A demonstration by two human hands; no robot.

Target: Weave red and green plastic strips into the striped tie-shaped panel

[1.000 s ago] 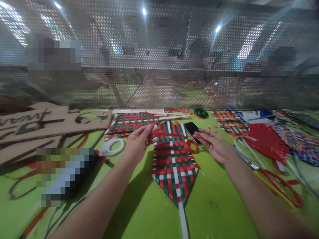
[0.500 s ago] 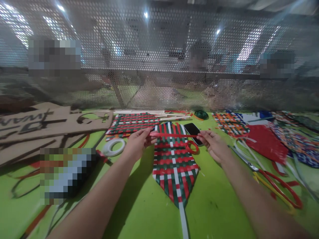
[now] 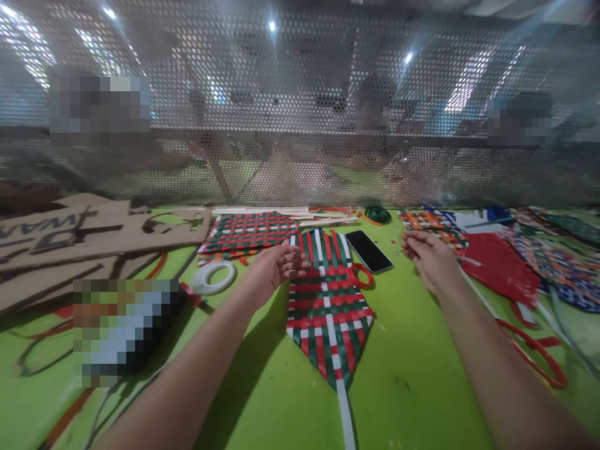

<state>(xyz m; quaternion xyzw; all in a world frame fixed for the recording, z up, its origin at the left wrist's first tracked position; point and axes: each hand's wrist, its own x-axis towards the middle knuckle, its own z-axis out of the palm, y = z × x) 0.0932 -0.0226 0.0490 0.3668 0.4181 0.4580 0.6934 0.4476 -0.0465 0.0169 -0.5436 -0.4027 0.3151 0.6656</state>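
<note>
In the middle lies a woven piece [image 3: 327,300] of red, green and white strips, tapering to a point at the near end, with a long white strip [image 3: 344,412] running from it. My left hand [image 3: 272,272] is over its upper left edge, fingers loosely bent and apart. To the right, my right hand [image 3: 429,256] hovers above the table with its fingertips pressed together; anything between them is too small to make out. A small red roll [image 3: 360,275] rests on the weave's right edge, and a phone [image 3: 369,251] lies beside it.
A white tape roll [image 3: 214,277] and cardboard pieces [image 3: 103,231] lie left. Behind is another woven piece [image 3: 253,231]. At right are a red piece [image 3: 501,265] and red scissor handles [image 3: 534,353], partly behind my arm. A perforated metal screen [image 3: 290,94] stands at the back, people beyond.
The red strip stretched between my hands no longer shows. My right hand has moved right, uncovering the phone. My left fingers have loosened.
</note>
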